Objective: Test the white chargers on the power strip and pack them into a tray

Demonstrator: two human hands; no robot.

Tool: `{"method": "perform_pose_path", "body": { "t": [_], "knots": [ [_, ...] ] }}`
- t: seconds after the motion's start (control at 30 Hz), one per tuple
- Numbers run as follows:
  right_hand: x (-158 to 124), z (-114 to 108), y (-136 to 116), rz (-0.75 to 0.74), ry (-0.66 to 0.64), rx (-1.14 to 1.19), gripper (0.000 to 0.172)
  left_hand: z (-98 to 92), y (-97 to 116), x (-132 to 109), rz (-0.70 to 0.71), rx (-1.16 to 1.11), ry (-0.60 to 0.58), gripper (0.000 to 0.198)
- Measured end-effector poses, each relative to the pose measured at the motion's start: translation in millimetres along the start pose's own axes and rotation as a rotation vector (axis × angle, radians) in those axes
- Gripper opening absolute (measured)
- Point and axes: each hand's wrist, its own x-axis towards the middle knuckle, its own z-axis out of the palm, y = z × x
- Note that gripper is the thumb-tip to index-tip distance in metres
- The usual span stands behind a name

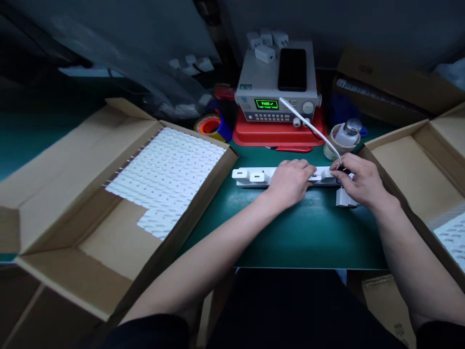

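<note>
A white power strip (247,184) lies crosswise on the green table, with several white USB chargers (257,176) plugged in along it. My left hand (290,180) rests over the strip's middle, its fingers closed about a charger (314,178) and covering what lies below the palm. At the right end, my right hand (358,178) pinches the end of a white USB cable (319,133) against another charger (327,175); its plug is hidden by the fingers. Loose chargers (342,198) lie just below that hand.
A tester (267,104) showing PASS stands on a red tray (247,137), bearing a phone (292,70) and chargers. Left, a cardboard box (203,194) holds rows of white chargers; another box (403,138) stands right. A pump bottle (348,133) and tape rolls (209,126) sit behind.
</note>
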Motion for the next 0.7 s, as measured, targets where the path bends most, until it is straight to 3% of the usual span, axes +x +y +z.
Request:
{"method": "perform_pose_path", "body": {
  "t": [0.13, 0.23, 0.33, 0.47, 0.57, 0.7],
  "knots": [
    [1, -1, -2, 0.008, -0.01, -0.016, 0.009, -1.3, 6, 3, 0.07, -0.128, 0.044, 0.019],
    [1, -2, -2, 0.01, -0.016, -0.017, 0.008, -3.4, 16, 5, 0.103, -0.23, 0.038, 0.026],
    [0, -5, 2, 0.031, -0.028, -0.01, 0.006, 1.9, 31, 13, 0.008, -0.184, 0.047, 0.043],
    [11, -14, -3, 0.117, 0.056, 0.099, 0.004, 12.2, 36, 21, 0.021, -0.123, 0.112, 0.035],
    [35, -13, -26, 0.127, 0.13, 0.226, 0.005, 14.3, 30, 8, 0.18, -0.251, 0.201, 0.029],
    [77, 22, -68, 0.032, 0.004, 0.303, 0.006, 10.1, 26, -38, 0.254, -0.497, 0.279, 0.029]
  ]
}}
